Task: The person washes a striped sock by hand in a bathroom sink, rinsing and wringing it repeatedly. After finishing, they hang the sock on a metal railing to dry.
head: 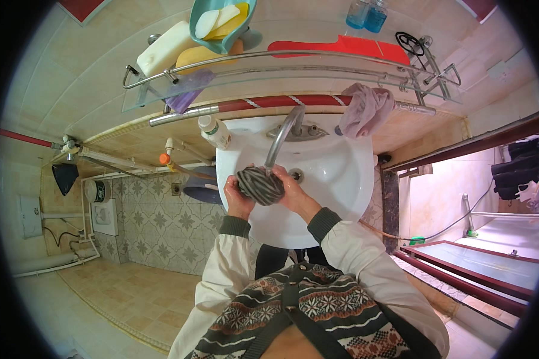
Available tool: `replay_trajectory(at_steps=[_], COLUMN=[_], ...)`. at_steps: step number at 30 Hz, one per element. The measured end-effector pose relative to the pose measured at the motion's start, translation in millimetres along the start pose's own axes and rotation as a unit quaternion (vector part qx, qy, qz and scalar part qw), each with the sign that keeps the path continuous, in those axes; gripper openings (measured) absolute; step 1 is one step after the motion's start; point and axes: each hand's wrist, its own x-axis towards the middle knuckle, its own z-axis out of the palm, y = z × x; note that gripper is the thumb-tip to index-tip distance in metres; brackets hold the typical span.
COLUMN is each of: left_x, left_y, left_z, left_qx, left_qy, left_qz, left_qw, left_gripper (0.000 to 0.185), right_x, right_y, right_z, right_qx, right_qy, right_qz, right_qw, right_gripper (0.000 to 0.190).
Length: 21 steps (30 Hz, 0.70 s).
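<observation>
Between my two hands is a bunched grey-and-black striped cloth [260, 185], held over the white basin [341, 193]. My left hand [239, 197] grips its left side, and my right hand [292, 188] presses on its right side. The curved metal faucet [282, 134] ends directly above the cloth, close to the fingers of my right hand. Whether water is running cannot be made out clearly. The drain [296, 175] shows just right of my right hand's fingers.
A white bottle [214, 132] stands on the basin's back left corner. A pink cloth [367, 110] hangs over the rail at the right. Above is a glass shelf [251, 74] with a red comb [341, 47] and a teal soap dish [222, 42]. A bluish-grey tub [202, 188] sits left of the basin.
</observation>
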Motion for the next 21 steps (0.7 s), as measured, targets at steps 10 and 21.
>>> replay_trajectory(at_steps=[10,21], left_x=[-8,17], left_y=[-29,-15], left_z=[58,13], left_qx=[0.728,0.517], left_qy=[0.124,0.162], left_qz=[0.287,0.107], left_qw=[0.611,0.833], left_gripper=[0.049,0.030], right_x=[40,25], right_y=[31,28], right_z=[-6,-4], right_qx=[0.096,-0.525], right_qy=[0.082,0.228], right_qz=[-0.141,-0.335], right_qw=[0.982,0.749], right_gripper=[0.031,0.036])
